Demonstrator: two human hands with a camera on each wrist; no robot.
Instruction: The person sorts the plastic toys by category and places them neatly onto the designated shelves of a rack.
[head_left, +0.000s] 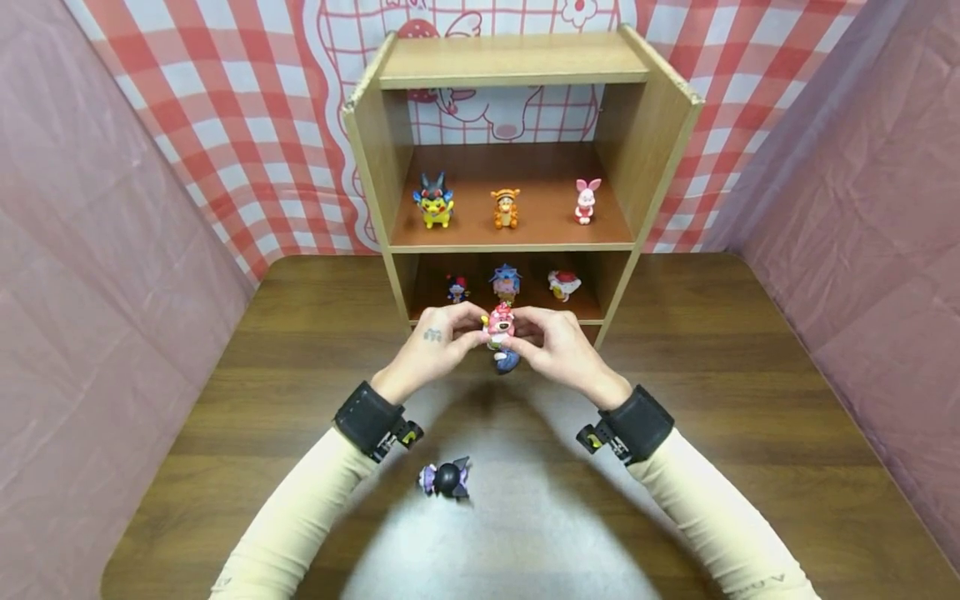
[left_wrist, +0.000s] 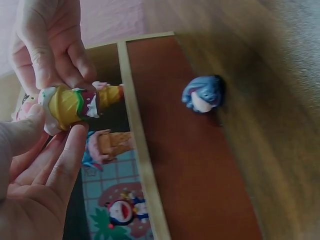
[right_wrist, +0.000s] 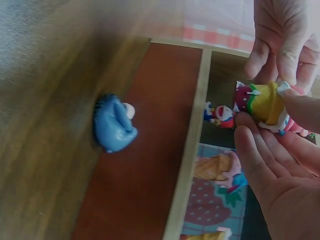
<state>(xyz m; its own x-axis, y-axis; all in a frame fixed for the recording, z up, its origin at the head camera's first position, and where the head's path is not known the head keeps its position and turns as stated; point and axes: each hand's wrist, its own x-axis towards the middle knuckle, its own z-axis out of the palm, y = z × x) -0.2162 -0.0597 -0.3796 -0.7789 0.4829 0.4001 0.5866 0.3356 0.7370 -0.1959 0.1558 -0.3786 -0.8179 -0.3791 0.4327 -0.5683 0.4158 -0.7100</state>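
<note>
My left hand [head_left: 431,342] and right hand [head_left: 562,346] together hold a small pink bear figurine [head_left: 501,322] in front of the cabinet. Thumbs and fingertips pinch it from both sides. In the left wrist view its yellow cone-shaped lower part [left_wrist: 66,107] shows between the fingers, with a green band and a dark red end; the right wrist view shows the same yellow part [right_wrist: 266,102]. Just below the bear in the head view is a blue donkey figurine [head_left: 507,361], which sits on the red-brown bottom board [left_wrist: 165,120] near its front edge.
The wooden cabinet's top shelf [head_left: 543,233] bears a yellow figurine in a dark hood [head_left: 435,204], a tiger figurine [head_left: 506,208] and a pink piglet figurine [head_left: 585,202]. Behind my hands, the middle compartment contains an ice-cream-cone figurine [head_left: 506,282] between two others. A black-hooded figurine [head_left: 447,479] lies on the table.
</note>
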